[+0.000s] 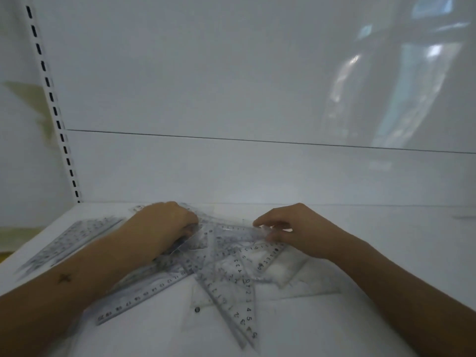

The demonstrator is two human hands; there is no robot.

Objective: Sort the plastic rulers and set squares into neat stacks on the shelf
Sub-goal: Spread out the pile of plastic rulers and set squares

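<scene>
On the white shelf (373, 253), both hands pinch clear plastic rulers in the jumbled pile (231, 274): left hand (164, 222), right hand (291, 228)

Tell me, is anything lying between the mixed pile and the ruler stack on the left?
Only the left forearm crosses that stretch of shelf. No other object shows between the pile and the ruler stack.

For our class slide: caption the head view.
Both hands, left hand and right hand, lift a clear ruler from the jumbled pile.
</scene>
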